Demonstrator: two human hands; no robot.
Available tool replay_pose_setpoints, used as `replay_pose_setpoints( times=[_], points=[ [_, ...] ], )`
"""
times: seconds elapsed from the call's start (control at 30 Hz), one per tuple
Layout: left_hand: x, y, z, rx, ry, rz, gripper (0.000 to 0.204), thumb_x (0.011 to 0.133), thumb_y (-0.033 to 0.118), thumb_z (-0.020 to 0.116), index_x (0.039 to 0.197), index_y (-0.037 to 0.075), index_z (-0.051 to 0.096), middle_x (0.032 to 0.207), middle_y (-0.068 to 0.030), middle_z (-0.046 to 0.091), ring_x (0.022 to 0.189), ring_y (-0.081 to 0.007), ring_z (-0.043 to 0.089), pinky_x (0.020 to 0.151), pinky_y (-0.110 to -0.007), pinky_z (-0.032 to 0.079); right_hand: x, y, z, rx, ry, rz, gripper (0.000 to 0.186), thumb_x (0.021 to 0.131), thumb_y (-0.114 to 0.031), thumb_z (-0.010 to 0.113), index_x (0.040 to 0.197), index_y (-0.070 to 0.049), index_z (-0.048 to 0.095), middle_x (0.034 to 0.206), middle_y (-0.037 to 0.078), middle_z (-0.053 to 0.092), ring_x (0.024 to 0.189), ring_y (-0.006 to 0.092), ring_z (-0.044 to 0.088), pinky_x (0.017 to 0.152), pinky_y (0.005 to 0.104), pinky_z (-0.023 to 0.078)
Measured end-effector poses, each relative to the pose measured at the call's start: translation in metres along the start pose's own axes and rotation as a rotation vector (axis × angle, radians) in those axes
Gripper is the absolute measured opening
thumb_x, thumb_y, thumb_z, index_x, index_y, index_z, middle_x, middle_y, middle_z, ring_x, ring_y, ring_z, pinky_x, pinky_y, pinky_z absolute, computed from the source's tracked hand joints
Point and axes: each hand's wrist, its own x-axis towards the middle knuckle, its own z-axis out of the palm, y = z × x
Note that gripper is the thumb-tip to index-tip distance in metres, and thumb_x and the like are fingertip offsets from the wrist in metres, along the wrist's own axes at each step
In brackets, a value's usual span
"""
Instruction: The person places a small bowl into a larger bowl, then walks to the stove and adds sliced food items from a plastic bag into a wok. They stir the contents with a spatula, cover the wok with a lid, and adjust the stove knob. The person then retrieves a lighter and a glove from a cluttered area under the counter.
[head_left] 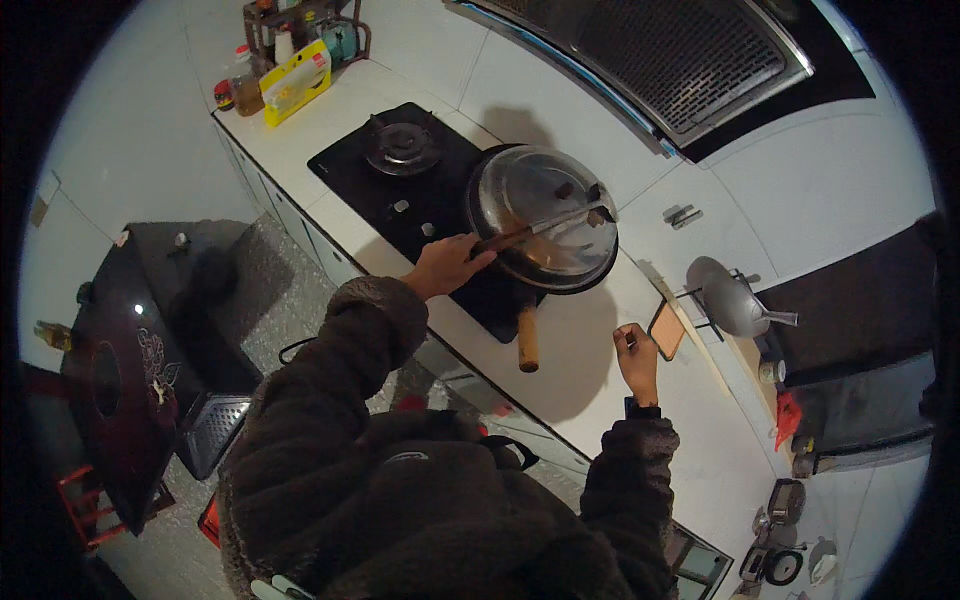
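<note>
My left hand (446, 266) is closed round the brown handle of a long wooden-handled metal utensil (515, 238). Its pale metal part stretches over a domed, see-through lid (530, 190), and dark pieces by the lid's knob partly hide its tip. Under that lid is a dark pan (572, 290) on the hob (375, 203), its wooden handle (528, 340) pointing toward me. To the right of the pan, my right hand (637, 362) hovers above the white counter with fingers curled in; whatever they may hold is hidden.
A burner (402, 147) sits at the hob's far left. Beyond it stand a yellow package (297, 84) and bottles. At right, a metal wok (728, 298) rests by a brown board (666, 330). A range hood (690, 60) hangs above; a dark table (120, 370) is at left.
</note>
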Motion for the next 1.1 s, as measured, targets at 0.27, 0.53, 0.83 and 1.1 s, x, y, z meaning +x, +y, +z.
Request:
replay_pose_setpoints(
  times=[0.27, 0.53, 0.83, 1.1],
  points=[
    [-0.008, -0.099, 0.012, -0.073, 0.384, -0.101, 0.014, 0.087, 0.013, 0.056, 0.099, 0.01, 0.062, 0.093, -0.0132, 0.06, 0.081, -0.0357, 0.06, 0.067, -0.043, 0.049, -0.009, -0.005, 0.001, 0.015, -0.034, -0.003, 0.009, 0.088, -0.011, 0.059, 0.086, -0.002, 0.059, 0.063, 0.003, 0.056, 0.051, 0.0094, 0.046, 0.05, 0.0251, 0.039],
    [0.012, -0.18, 0.054, 0.386, 0.047, 0.098, 0.04, 0.078, 0.005, 0.058, 0.116, 0.016, 0.056, 0.123, -0.0114, 0.05, 0.106, -0.0339, 0.054, 0.085, -0.045, 0.048, 0.001, -0.023, 0.019, -0.122, 0.031, 0.02, 0.031, 0.083, -0.008, 0.061, 0.113, -0.008, 0.055, 0.088, 0.011, 0.064, 0.065, 0.021, 0.062, 0.059, 0.0311, 0.049],
    [0.06, -0.223, 0.073, 0.612, -0.309, 0.074, 0.02, 0.084, 0.009, 0.048, 0.098, 0.01, 0.061, 0.095, -0.0151, 0.062, 0.078, -0.0346, 0.065, 0.064, -0.045, 0.054, 0.154, -0.134, 0.12, -0.344, -0.177, -0.316, 0.051, 0.082, -0.02, 0.06, 0.13, -0.019, 0.043, 0.114, 0.022, 0.055, 0.088, 0.0399, 0.061, 0.068, 0.0478, 0.048],
    [0.053, -0.196, 0.064, 0.692, -0.206, 0.136, 0.012, 0.078, 0.005, 0.055, 0.086, 0.008, 0.063, 0.097, -0.014, 0.059, 0.077, -0.0297, 0.065, 0.063, -0.04, 0.054, 0.149, -0.125, 0.161, -0.55, 0.025, -0.459, 0.035, 0.077, -0.018, 0.063, 0.111, -0.015, 0.052, 0.093, 0.019, 0.054, 0.079, 0.0395, 0.06, 0.06, 0.0469, 0.05]
  ],
)
